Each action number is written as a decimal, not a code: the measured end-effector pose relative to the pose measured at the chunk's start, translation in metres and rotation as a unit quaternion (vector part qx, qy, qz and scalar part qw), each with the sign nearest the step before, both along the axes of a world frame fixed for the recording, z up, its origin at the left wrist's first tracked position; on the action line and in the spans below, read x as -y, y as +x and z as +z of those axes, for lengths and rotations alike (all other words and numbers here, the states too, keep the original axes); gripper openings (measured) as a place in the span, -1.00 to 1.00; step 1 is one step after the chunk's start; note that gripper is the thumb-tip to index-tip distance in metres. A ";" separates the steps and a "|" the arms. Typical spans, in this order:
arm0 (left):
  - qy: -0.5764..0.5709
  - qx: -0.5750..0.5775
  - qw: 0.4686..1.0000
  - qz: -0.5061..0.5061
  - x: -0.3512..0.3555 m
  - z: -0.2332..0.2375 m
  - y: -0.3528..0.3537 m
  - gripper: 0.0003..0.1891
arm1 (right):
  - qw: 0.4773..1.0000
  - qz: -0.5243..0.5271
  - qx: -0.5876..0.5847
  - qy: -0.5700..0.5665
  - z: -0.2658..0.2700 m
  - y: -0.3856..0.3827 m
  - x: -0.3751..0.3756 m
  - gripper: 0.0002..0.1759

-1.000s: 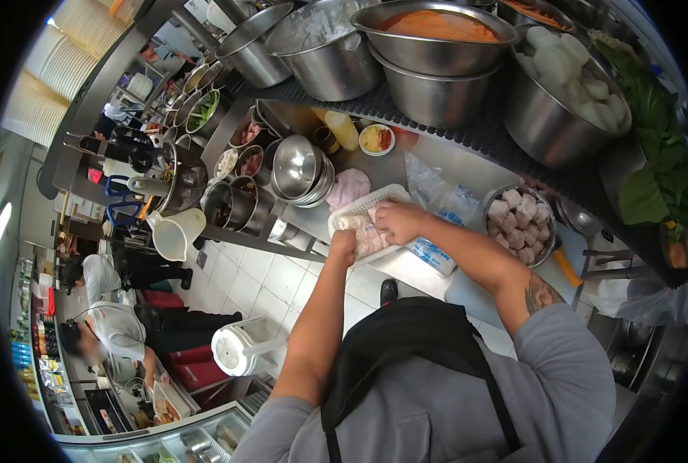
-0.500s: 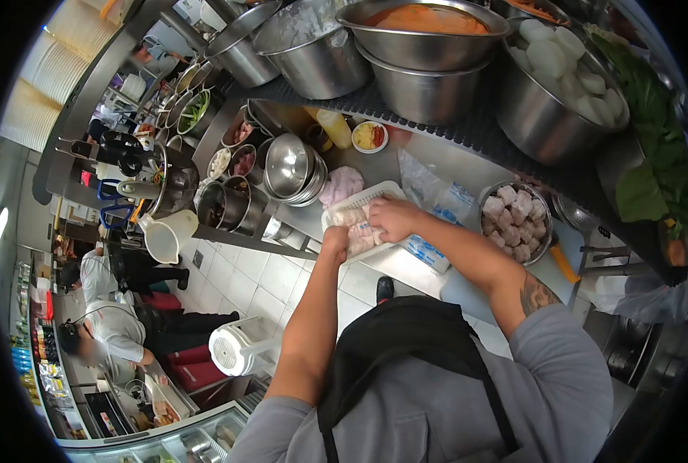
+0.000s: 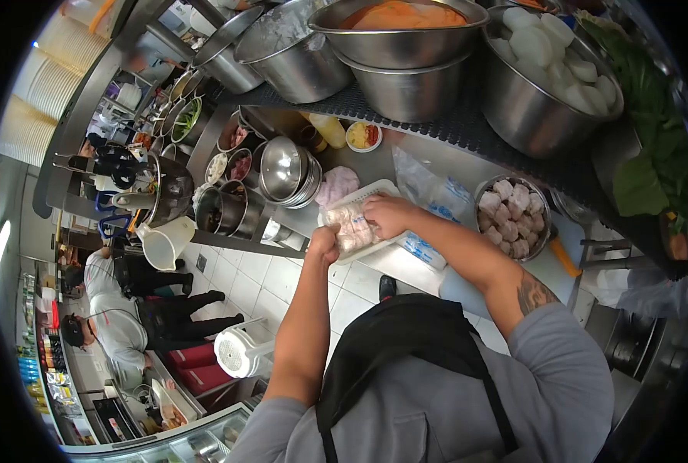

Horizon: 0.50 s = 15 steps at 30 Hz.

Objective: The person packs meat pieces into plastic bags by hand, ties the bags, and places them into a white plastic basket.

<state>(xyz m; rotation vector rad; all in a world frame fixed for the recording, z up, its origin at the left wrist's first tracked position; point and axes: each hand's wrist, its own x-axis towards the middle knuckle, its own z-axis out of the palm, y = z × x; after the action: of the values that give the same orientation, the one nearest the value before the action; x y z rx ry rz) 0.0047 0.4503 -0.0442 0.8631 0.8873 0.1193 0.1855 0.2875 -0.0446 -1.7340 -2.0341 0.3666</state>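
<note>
In the middle of the frame, a rectangular white plastic basket with perforated sides [image 3: 388, 187] sits tilted across the frame at the edge of the stainless steel counter [image 3: 376, 163], holding pale pink, soft-looking food pieces [image 3: 351, 228] laid close together. The person's left hand [image 3: 325, 242] is at the basket's left side, its fingers curled in narrowly beside the pieces; whether it pinches one cannot be told. The right hand [image 3: 387, 215] reaches over the basket's right side, fingers bent down onto the pieces and drawn together; what lies under the fingertips is hidden. Just above the basket lies a crumpled pink cloth-like item [image 3: 338, 184], with a stack of shiny round steel bowls [image 3: 281, 167] to its left. Right of the basket is a clear plastic bag with blue print [image 3: 427, 184], partly behind the right forearm. Farther right, a round steel bowl [image 3: 547, 234] holds pale pink chunks [image 3: 511, 211], near a tool with an orange handle [image 3: 564, 257]. At the upper right of the frame, a large steel pot [image 3: 525, 127] full of white rounded pieces [image 3: 548, 58] stands on the black-matted shelf [image 3: 460, 130].
</note>
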 end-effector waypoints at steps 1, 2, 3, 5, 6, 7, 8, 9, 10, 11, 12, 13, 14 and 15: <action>-0.004 -0.002 1.000 0.006 -0.004 -0.014 0.001 -0.62 | 1.000 0.000 0.001 -0.009 -0.001 0.002 -0.002 -0.69; -0.008 -0.006 1.000 0.011 -0.007 -0.028 0.000 -0.62 | 1.000 0.000 0.000 -0.018 -0.003 0.002 -0.002 -0.70; -0.006 -0.010 1.000 0.020 -0.005 -0.027 0.001 -0.64 | 1.000 0.000 -0.004 -0.015 -0.001 0.002 0.000 -0.70; -0.001 -0.019 0.999 0.040 0.001 -0.024 0.004 -0.66 | 1.000 0.001 -0.013 -0.006 0.004 -0.001 0.002 -0.69; 0.055 -0.058 0.997 0.021 -0.002 -0.032 0.005 -0.69 | 1.000 0.000 -0.014 0.000 0.003 -0.002 0.001 -0.68; 0.111 -0.096 0.989 0.002 -0.006 -0.045 0.007 -0.71 | 1.000 -0.002 -0.015 0.007 0.001 -0.002 0.001 -0.67; 0.166 -0.133 0.977 -0.018 -0.010 -0.058 0.010 -0.72 | 1.000 -0.005 -0.016 0.013 -0.001 -0.002 0.001 -0.67; 0.122 -0.120 0.985 0.035 -0.004 -0.063 0.017 -0.77 | 1.000 -0.007 -0.009 0.011 0.000 -0.003 0.001 -0.65; 0.125 -0.126 0.984 0.032 -0.005 -0.064 0.018 -0.75 | 1.000 -0.009 -0.003 0.009 0.000 -0.003 0.001 -0.64; 0.128 -0.131 0.983 0.029 -0.006 -0.066 0.018 -0.74 | 1.000 -0.011 0.003 0.007 0.001 -0.003 0.002 -0.63; 0.131 -0.137 0.981 0.026 -0.007 -0.066 0.018 -0.72 | 1.000 -0.015 0.007 0.002 0.003 -0.004 0.003 -0.62; 0.140 -0.137 0.980 0.035 0.001 -0.047 0.018 -0.71 | 1.000 -0.019 0.011 -0.002 0.004 -0.004 0.003 -0.62; 0.150 -0.137 0.978 0.041 0.009 -0.027 0.016 -0.69 | 1.000 -0.024 0.014 -0.006 0.006 -0.004 0.003 -0.61; 0.159 -0.138 0.977 0.047 0.017 -0.012 0.016 -0.68 | 1.000 -0.023 0.009 0.002 0.005 -0.003 0.002 -0.61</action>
<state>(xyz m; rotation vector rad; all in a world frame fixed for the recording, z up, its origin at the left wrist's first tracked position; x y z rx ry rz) 0.0206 0.4335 -0.0562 1.1534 1.1903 0.2329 0.1823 0.2851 -0.0394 -1.7842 -2.0026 0.3327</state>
